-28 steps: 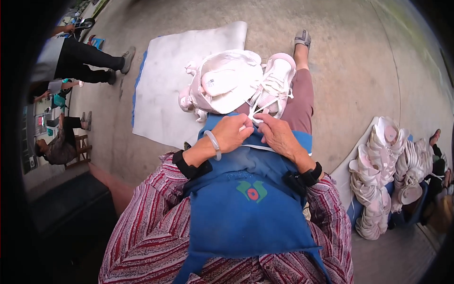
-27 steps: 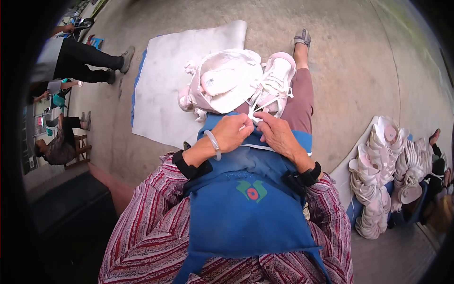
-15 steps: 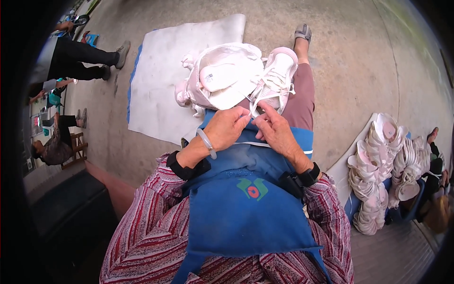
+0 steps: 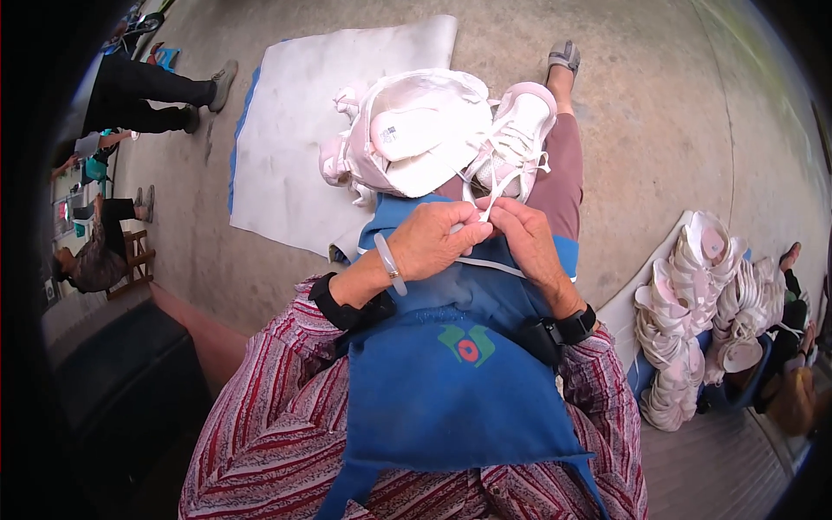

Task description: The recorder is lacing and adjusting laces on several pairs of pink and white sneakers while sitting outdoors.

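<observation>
- Head view: the left hand and the right hand are brought together at the fingertips; a white lace is pinched between the thumb and fingers of each. Which strand is held by which hand cannot be told.
- Just beyond the hands, a white-and-pink sneaker is rested on the person's leg, its toe pointed away; the lace is run from it down to the fingertips.
- Beyond the left hand, beside the sneaker, a wide-mouthed white-and-pink item is seen, with a pale pink-edged pad laid inside.
- Farther out past the left hand, a white sheet is spread on the floor.
- Nearer the body than the hands, a blue apron is worn over striped clothing.
- Well to the right of the hands, white-and-pink shoe pieces are stacked in columns.
- Far left of the hands, a standing person and a seated person are shown.
</observation>
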### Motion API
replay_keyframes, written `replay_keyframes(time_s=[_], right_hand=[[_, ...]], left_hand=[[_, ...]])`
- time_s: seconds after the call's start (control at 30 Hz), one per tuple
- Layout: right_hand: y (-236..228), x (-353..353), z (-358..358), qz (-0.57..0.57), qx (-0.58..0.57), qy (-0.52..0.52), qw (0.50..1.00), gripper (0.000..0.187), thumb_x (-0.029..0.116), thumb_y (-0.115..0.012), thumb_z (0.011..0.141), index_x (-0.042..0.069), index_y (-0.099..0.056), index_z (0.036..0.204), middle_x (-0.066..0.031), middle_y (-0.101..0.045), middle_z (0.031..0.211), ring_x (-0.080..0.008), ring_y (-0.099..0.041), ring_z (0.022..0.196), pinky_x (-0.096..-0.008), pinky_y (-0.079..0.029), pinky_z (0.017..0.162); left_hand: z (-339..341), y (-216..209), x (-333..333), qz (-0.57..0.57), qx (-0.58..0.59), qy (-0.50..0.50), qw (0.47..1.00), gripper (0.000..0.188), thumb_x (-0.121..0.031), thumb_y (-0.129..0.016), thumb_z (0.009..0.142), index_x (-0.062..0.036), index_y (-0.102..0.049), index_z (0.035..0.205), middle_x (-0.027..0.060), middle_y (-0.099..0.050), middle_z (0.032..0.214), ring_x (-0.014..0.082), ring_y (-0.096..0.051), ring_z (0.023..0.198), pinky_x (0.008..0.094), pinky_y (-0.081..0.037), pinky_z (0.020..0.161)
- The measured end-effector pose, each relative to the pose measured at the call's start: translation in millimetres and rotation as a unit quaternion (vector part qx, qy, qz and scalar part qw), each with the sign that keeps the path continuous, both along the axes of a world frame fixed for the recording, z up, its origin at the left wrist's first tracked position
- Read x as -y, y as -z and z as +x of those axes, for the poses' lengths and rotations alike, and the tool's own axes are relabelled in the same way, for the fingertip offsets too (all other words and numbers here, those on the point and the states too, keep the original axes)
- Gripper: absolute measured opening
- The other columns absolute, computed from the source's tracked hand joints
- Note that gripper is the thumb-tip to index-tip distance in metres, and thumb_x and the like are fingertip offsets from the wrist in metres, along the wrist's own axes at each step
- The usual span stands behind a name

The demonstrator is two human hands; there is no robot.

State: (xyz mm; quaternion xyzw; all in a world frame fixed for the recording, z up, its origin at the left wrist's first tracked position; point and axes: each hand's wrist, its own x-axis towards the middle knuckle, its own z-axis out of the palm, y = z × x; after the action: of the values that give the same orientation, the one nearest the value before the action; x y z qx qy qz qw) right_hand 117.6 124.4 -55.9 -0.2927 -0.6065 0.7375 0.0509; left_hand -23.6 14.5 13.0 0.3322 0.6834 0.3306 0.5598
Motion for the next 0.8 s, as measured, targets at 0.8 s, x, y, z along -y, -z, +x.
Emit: replay_keyframes(time_s=[0.8], right_hand=[[-17,-54,38,-0.147,0.188,0.082,0.968,0.019,0.015,-0.049,0.091,0.001,-0.061,0.094,0.0060,-0.047,0.063,-0.0004,-0.031,0.042,-0.0164,-0.023,0.036]], left_hand=[[-56,2,29,0.030,-0.296,0.038,0.954,0.016,-0.016,-0.057,0.087,-0.0011,-0.060,0.087,0.0168,-0.058,0.066,0.0336,-0.057,0.063,0.0394,-0.043,0.057]])
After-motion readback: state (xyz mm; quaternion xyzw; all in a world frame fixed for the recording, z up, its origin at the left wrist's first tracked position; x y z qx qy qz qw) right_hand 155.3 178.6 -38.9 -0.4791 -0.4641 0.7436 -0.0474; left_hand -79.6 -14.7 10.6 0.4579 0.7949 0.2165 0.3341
